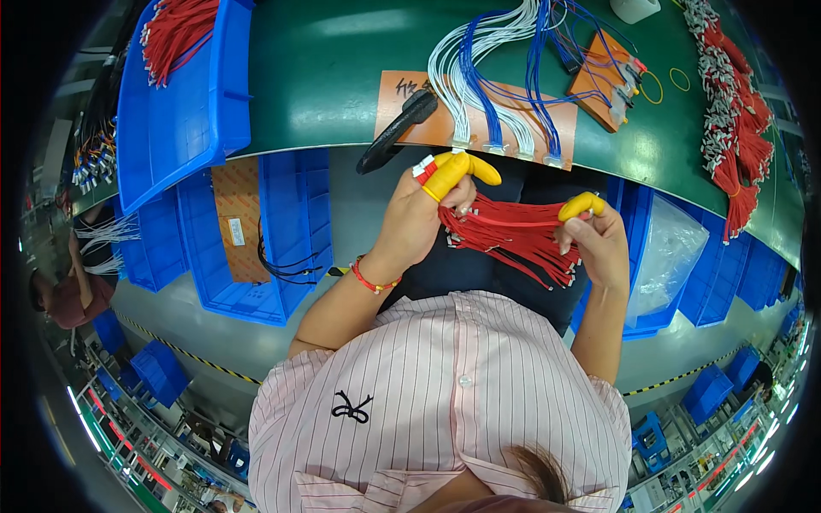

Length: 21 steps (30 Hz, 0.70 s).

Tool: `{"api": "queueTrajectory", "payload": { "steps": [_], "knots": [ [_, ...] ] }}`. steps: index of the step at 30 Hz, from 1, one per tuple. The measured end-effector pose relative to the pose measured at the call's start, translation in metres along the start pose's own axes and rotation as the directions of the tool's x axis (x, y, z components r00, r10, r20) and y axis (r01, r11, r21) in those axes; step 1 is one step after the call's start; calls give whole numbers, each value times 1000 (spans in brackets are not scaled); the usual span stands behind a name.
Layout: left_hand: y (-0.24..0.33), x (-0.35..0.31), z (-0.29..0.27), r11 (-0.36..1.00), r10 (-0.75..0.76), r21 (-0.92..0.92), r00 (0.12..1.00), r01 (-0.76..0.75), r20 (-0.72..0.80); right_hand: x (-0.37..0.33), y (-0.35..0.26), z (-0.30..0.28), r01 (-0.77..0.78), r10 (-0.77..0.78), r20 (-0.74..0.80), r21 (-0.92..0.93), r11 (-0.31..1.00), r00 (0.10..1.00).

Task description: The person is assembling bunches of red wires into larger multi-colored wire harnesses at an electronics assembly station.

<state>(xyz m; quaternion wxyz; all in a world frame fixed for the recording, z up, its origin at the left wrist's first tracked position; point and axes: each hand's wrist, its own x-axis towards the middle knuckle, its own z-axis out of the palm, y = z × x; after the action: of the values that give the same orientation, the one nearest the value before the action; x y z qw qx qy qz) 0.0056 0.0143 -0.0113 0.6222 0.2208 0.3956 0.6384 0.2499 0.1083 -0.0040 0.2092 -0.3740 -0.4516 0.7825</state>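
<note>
Above my lap, a bundle of red wires (505, 227) with small pale ends stretches between my hands. My left hand (419, 214), with yellow finger cots, is closed on the wires' left end. White connectors (422, 168) on red leads stick out past its fingers. At the other end my right hand (599, 244) pinches a red wire, thumb against a yellow-covered finger, the loose wire tips hanging beside it. Just beyond my left hand, a black elongated tool (398, 132) juts over the table edge. The exact grip inside each hand is partly hidden.
On the green table (325, 111) lie white wires (449, 64) and blue wires (534, 73) on an orange board (393, 107). An orange block (594, 81) sits right of them. Red wire bundles (727, 111) lie far right. Blue bins (184, 128) stand at left and below the table.
</note>
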Motion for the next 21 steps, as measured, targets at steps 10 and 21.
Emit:
{"api": "queueTrajectory", "payload": {
  "steps": [10, 21],
  "knots": [
    [-5, 5, -5, 998, 65, 16, 997, -64, -41, 17, 20, 43, 122, -91, -142, 232, 965, 986],
    [12, -12, -2, 987, -92, -137, 992, 79, -91, 30, 2, 51, 181, -188, -275, -53, 982, 943]
  ]
}}
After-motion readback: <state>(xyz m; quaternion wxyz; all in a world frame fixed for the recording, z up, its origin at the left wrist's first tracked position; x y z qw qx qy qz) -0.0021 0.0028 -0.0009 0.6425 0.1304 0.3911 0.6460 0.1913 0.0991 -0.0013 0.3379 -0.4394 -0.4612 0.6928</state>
